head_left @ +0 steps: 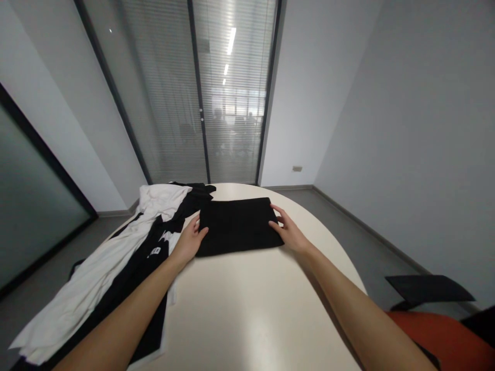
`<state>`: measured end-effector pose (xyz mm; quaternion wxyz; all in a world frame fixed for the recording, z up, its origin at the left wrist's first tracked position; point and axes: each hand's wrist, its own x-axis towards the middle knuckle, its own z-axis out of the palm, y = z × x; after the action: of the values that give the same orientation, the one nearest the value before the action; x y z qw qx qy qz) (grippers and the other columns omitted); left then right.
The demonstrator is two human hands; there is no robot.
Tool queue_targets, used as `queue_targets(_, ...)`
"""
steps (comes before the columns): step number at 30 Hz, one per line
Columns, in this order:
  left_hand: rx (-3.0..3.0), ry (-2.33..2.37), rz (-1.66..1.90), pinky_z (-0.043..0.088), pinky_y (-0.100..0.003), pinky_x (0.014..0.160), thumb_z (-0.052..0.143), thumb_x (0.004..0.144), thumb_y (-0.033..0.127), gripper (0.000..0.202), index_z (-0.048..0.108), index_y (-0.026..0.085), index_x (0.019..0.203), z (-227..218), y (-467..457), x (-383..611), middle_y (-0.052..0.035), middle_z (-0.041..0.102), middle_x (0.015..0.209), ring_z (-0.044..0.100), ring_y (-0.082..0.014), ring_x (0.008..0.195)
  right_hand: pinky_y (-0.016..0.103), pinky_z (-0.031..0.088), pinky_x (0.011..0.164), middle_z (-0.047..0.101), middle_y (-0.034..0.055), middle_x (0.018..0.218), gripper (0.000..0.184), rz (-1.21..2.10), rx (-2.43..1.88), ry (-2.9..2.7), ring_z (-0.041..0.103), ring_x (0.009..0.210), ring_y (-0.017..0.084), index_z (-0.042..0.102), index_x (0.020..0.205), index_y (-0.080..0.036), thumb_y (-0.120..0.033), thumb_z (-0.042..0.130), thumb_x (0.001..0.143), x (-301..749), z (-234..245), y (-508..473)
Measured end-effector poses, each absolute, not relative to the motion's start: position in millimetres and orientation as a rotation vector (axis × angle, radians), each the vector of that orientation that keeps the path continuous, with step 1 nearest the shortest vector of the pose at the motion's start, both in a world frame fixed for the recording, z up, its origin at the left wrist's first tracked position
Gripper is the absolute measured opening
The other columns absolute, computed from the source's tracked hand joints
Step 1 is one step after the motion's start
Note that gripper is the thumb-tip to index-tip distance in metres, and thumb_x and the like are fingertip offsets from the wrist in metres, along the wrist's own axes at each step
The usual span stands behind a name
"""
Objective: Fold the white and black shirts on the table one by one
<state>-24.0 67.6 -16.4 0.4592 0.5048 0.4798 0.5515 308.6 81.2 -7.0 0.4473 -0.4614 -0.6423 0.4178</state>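
A folded black garment lies flat as a neat rectangle on the cream round table. My left hand rests against its left edge, fingers stretched out and flat. On the opposite side my right hand touches the right edge, its fingers also extended and slightly spread. Neither hand grips the cloth.
A heap of white and black garments drapes over the table's left side. An orange chair with a black armrest stands at the lower right. Glass doors with blinds are behind the table.
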Motion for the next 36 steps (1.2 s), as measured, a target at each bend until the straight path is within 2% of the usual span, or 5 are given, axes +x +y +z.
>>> queue_targets(6,1.139,1.382,1.170,0.058,-0.038,0.088,0.078,0.078,0.024,0.087,0.032,0.018,0.151,-13,57,-31,-0.0189,0.066,0.128,0.071,-0.0258,0.104,0.042,0.055,0.092,0.057,0.0119,0.133,0.092,1.149,-1.093,-1.745,0.059,0.117,0.027,0.023,0.157,-0.033,-0.046,0.074,0.081,318,2,71)
queue_targets(10,1.189,1.396,0.976,0.057,-0.030,0.064,0.081,0.075,0.029,0.084,0.037,0.013,0.145,5,40,-36,-0.0097,0.076,0.091,0.074,-0.0230,0.076,0.045,0.049,0.102,0.049,0.0133,0.145,0.099,1.091,-1.130,-1.838,0.047,0.134,0.031,0.020,0.159,-0.033,-0.041,0.077,0.078,325,14,63)
queue_targets(23,1.313,1.548,0.735,0.038,-0.027,0.045,0.082,0.066,0.050,0.072,0.059,0.016,0.124,19,33,-42,0.0046,0.062,0.051,0.061,-0.0215,0.046,0.042,0.050,0.093,0.068,0.0061,0.122,0.042,0.700,-1.352,-1.984,0.063,0.103,0.024,0.062,0.132,-0.029,-0.035,0.059,0.090,318,-15,83)
queue_targets(29,1.401,1.644,0.949,0.049,-0.032,0.063,0.069,0.077,0.051,0.046,0.062,0.016,0.106,0,46,-34,-0.0071,0.074,0.075,0.071,-0.0279,0.072,0.037,0.049,0.084,0.070,0.0061,0.103,0.036,0.563,-1.450,-1.930,0.063,0.088,0.021,0.065,0.125,-0.027,-0.036,0.055,0.092,312,-23,87)
queue_targets(36,1.719,1.766,0.841,0.041,-0.028,0.056,0.069,0.078,0.040,0.042,0.059,0.018,0.112,4,35,-37,0.0016,0.064,0.057,0.067,-0.0244,0.059,0.026,0.042,0.058,0.059,-0.0006,0.076,0.030,0.818,-1.482,-1.826,0.051,0.063,0.014,0.063,0.113,-0.022,-0.032,0.059,0.085,310,-10,83)
